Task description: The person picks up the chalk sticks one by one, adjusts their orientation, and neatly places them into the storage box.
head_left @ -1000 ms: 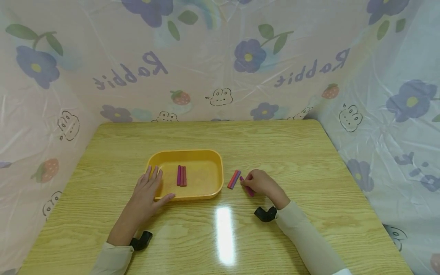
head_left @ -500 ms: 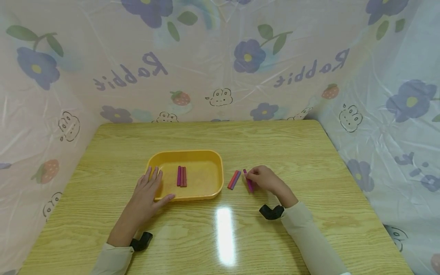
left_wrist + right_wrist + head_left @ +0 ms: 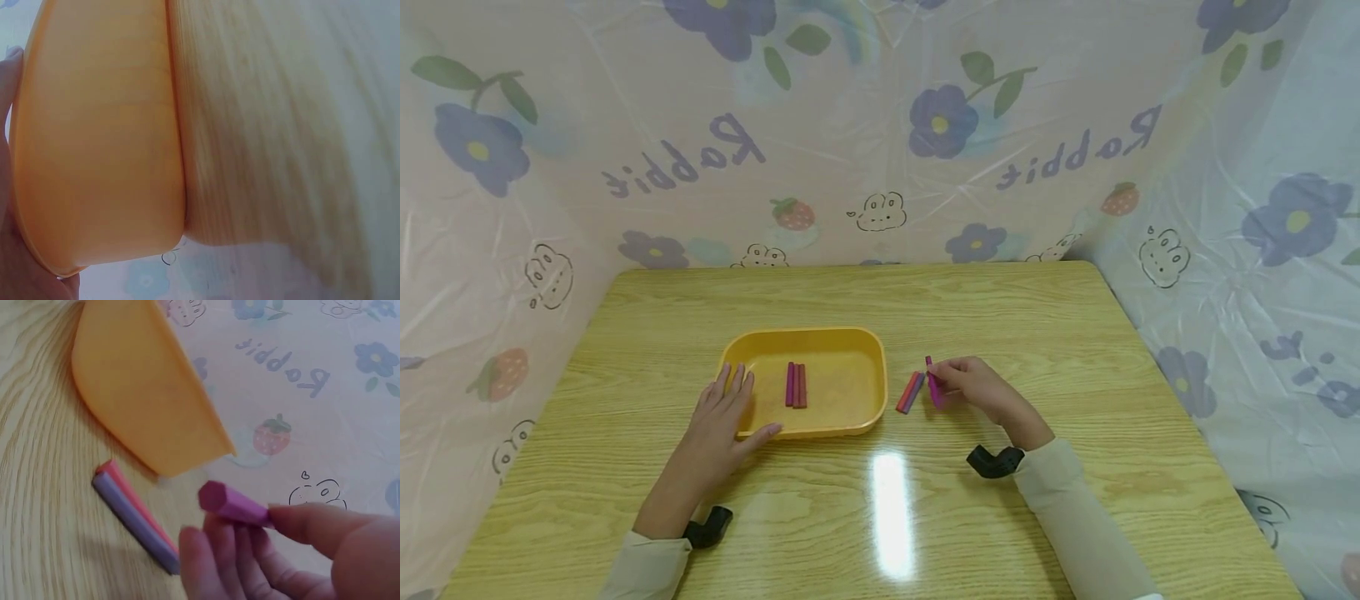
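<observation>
A yellow tray (image 3: 842, 375) stands on the wooden table. My left hand (image 3: 715, 421) rests over its left end, fingers straight and spread, thumb along the near rim. Several purple and reddish crayons (image 3: 796, 385) lie side by side in the tray. To the right of it, my right hand (image 3: 977, 387) pinches a magenta crayon (image 3: 934, 389) between thumb and fingers. Its six-sided end faces the camera in the right wrist view. A red crayon (image 3: 137, 500) and a purple crayon (image 3: 134, 522) lie against each other on the table, just left of that hand.
The wooden tabletop (image 3: 1015, 317) extends around the tray. A patterned sheet (image 3: 850, 125) stands behind the table and along its sides. Black wrist mounts (image 3: 995, 462) jut out beside both wrists. A bright reflection shines on the near tabletop.
My right hand shifts the magenta crayon, first slightly right, then back left and away from me, turning it more upright in the view. The left hand and tray stay put.
</observation>
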Demonstrator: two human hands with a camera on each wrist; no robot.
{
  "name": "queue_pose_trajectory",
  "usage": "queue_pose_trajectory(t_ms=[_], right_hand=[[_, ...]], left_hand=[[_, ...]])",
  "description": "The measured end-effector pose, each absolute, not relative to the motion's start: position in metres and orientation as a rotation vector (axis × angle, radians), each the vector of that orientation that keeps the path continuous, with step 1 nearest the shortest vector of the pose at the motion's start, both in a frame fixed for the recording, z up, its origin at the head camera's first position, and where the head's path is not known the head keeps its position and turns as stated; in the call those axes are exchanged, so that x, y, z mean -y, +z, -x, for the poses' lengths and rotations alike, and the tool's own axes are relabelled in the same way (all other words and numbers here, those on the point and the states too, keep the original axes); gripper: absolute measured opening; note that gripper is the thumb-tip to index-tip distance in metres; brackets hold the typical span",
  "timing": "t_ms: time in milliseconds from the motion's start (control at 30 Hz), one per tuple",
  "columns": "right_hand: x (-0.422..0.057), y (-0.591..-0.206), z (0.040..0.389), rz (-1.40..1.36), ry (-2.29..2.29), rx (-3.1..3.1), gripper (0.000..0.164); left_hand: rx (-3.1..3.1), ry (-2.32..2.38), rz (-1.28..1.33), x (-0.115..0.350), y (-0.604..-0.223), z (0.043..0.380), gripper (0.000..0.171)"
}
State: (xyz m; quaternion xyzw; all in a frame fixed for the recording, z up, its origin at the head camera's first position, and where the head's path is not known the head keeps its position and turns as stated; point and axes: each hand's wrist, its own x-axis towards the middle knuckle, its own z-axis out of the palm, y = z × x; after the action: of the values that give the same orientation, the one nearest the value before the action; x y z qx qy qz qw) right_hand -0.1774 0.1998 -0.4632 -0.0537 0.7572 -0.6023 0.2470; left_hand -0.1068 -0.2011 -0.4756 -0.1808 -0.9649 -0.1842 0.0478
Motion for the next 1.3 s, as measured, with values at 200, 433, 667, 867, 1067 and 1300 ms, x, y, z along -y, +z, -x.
queue_pose_trajectory(t_ms=[200, 433, 667, 867, 1067, 1300], right_hand=[[-0.198, -0.462, 0.177, 0.110, -1.774, -1.907, 0.046], [-0.194, -0.463, 0.178, 0.045, -1.895, -1.746, 0.050], [-0.189, -0.464, 0.179, 0.025, -1.983, -1.583, 0.052], [-0.183, -0.460, 0.177, 0.054, -2.010, -1.536, 0.040], [-0.176, -0.455, 0.177, 0.077, -2.033, -1.517, 0.025], [-0.167, -0.448, 0.177, 0.131, -2.027, -1.540, 0.038]], left_hand=[[2.939, -0.564, 0.551, 0.201, -0.475, 0.106, 0.091], [2.930, -0.565, 0.559, 0.202, -0.477, 0.106, 0.091], [2.937, -0.573, 0.557, 0.202, -0.478, 0.107, 0.091], [2.926, -0.583, 0.575, 0.202, -0.477, 0.108, 0.091], [2.928, -0.583, 0.569, 0.202, -0.476, 0.107, 0.091], [2.931, -0.582, 0.567, 0.202, -0.477, 0.107, 0.091]])
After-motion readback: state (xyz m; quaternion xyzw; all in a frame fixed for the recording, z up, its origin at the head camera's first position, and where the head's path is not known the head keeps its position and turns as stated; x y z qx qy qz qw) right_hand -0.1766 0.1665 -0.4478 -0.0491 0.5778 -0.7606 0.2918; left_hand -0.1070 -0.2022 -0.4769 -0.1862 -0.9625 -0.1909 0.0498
